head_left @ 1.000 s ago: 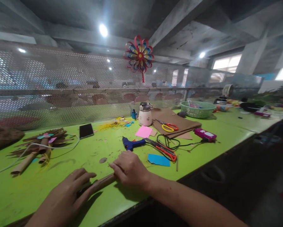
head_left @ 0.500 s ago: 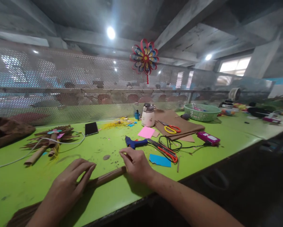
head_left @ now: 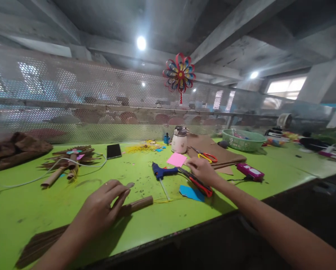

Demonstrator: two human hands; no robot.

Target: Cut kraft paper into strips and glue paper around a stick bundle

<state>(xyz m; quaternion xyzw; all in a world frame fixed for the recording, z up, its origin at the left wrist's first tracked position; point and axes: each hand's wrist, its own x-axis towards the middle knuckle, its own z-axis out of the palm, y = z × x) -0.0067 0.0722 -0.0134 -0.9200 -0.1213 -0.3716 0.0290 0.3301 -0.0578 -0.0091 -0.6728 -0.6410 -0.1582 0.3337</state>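
Note:
My left hand [head_left: 106, 202] is closed over a brown rolled paper tube [head_left: 141, 203] on the green table. The tube's right end sticks out past the fingers, with thin yellow strands [head_left: 163, 201] by it. Brown pleated paper [head_left: 41, 243] shows beneath my left forearm. My right hand [head_left: 203, 170] is above the red-handled scissors [head_left: 203, 187], its fingertips pinched together near a pink paper square [head_left: 177, 159]. Whatever they hold is too small to make out. A blue glue gun [head_left: 163, 171] lies between the hands, a white stick [head_left: 164, 188] below it. Torn blue paper [head_left: 190, 192] lies under my right wrist.
A phone [head_left: 114, 151], a white cable [head_left: 55, 167] and a brown paper craft piece [head_left: 70, 159] are at left. Farther back stand a bottle [head_left: 179, 140], yellow-and-orange scissors [head_left: 205, 156] on brown paper, and a green basket [head_left: 243, 140]. A magenta box [head_left: 250, 172] lies at right.
My right hand has left the tube's right end and moved up and right, over the scissors. My left hand stays on the tube. The camera view has shifted slightly.

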